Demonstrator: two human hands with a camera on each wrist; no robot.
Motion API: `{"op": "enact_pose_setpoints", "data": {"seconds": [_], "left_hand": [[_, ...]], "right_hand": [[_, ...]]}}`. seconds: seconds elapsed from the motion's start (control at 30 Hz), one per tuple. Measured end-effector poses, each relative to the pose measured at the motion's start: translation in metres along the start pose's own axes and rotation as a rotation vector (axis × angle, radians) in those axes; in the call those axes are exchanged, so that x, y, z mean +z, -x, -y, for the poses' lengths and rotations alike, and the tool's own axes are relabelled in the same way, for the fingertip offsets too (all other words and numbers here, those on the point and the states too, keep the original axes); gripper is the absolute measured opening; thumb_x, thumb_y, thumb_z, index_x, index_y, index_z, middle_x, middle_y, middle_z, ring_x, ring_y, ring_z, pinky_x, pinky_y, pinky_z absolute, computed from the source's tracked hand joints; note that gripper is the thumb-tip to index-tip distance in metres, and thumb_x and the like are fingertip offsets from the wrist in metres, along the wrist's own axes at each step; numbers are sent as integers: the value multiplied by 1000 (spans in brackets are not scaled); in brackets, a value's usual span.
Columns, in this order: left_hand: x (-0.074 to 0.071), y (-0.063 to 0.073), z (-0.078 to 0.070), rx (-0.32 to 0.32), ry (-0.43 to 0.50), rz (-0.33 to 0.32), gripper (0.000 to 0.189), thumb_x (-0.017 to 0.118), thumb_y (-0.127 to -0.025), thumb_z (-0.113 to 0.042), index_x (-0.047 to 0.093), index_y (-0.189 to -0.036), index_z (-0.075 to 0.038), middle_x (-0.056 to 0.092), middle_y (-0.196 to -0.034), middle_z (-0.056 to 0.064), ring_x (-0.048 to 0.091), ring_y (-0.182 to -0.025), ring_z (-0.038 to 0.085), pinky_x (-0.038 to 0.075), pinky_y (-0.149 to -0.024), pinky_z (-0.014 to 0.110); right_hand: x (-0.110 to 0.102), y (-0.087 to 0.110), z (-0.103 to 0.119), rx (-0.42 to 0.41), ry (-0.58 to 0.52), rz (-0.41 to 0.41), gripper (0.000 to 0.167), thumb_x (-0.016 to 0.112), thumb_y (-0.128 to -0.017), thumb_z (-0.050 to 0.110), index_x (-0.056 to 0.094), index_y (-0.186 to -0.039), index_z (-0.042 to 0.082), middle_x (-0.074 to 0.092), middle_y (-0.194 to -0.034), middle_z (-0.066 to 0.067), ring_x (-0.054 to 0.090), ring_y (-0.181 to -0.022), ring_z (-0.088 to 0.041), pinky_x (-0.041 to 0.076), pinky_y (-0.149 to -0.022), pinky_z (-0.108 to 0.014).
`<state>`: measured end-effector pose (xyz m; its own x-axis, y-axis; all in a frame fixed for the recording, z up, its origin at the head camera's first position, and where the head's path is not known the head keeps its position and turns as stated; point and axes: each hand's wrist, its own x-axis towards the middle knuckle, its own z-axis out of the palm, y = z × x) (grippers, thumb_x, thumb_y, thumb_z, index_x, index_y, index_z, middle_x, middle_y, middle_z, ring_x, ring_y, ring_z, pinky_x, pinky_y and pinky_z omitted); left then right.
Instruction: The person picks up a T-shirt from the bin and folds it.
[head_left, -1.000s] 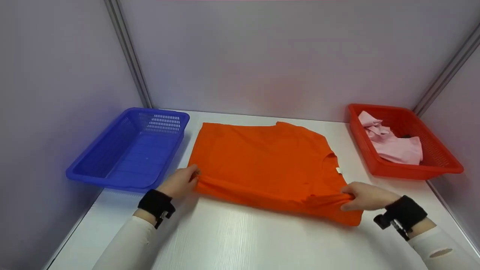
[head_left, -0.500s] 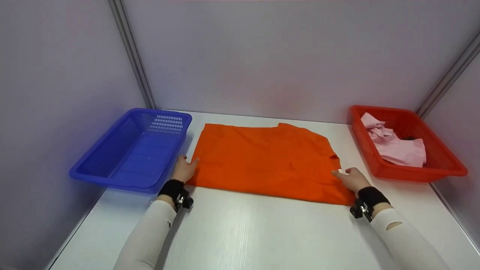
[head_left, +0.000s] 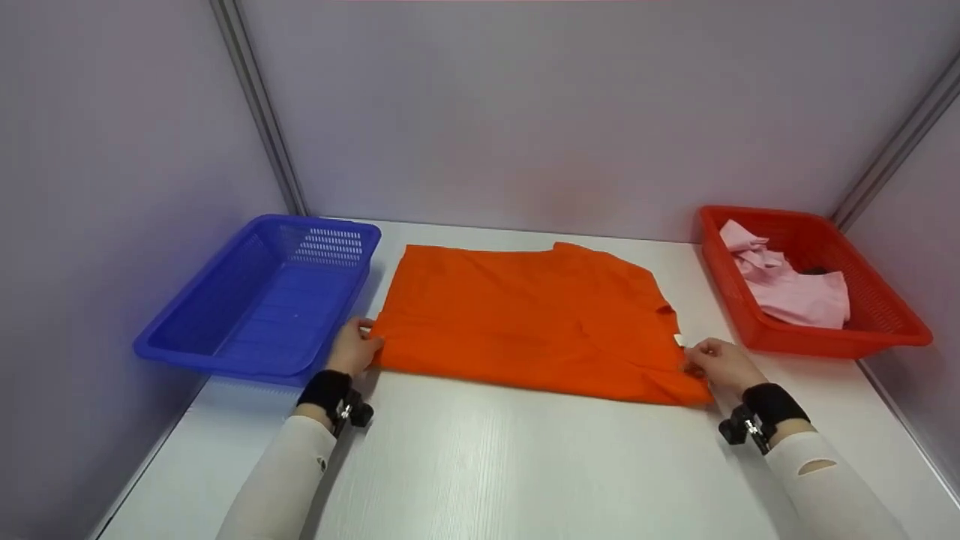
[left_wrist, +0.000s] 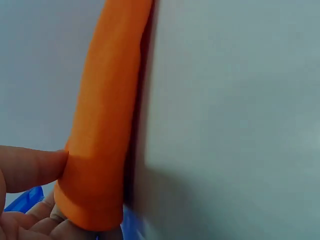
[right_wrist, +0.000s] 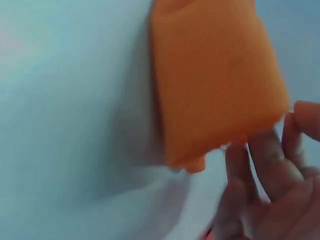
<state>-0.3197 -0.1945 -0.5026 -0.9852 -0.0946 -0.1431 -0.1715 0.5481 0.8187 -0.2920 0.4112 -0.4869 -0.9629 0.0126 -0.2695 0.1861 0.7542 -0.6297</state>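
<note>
An orange T-shirt [head_left: 517,322] lies folded on the white table, its hem side to the left and a small white tag [head_left: 679,340] at the neck on the right. At its near left corner my left hand [head_left: 354,348] pinches the edge. The left wrist view shows the thumb [left_wrist: 37,167] on top of the cloth and the other fingers under it. My right hand [head_left: 724,364] pinches the right edge just below the tag. In the right wrist view its fingers [right_wrist: 272,165] reach under the folded end, with the thumb at the corner.
A blue plastic basket [head_left: 255,368] stands at the left, close beside my left hand. At the back right is a red basket [head_left: 832,343] with pink cloth [head_left: 799,296] in it. Pale panels [head_left: 525,112] enclose the table [head_left: 480,465] at the back and sides.
The shirt's near edge, gripped and raised a second ago, has been folded back and now lies flatter and farther away. Both hands let go, moved to its side edges and now pinch them.
</note>
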Motion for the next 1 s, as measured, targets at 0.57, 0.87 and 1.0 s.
{"op": "enact_pose_setpoints", "data": {"seconds": [0.57,0.87,1.0], "left_hand": [[1,1,7,30,-164,7,44,56,-99,-9,44,-136,12,56,-132,36,57,-113,41,47,-104,51],[0,16,2,71,-383,98,47,59,-93,-6,47,-134,14,61,-131,34,62,-114,41,51,-101,52],[-3,26,-6,84,-448,163,47,64,-90,-6,50,-130,12,67,-116,28,63,-96,34,54,-87,45]], "right_hand": [[38,12,-5,-361,303,-101,45,71,-95,15,60,-135,-2,54,-145,-29,48,-130,-53,39,-110,-67],[16,34,2,-344,452,83,37,72,-93,16,65,-127,2,63,-132,-26,57,-123,-49,43,-106,-68],[3,41,7,-266,455,152,30,72,-94,21,70,-118,4,68,-119,-19,61,-109,-38,48,-102,-63]]}}
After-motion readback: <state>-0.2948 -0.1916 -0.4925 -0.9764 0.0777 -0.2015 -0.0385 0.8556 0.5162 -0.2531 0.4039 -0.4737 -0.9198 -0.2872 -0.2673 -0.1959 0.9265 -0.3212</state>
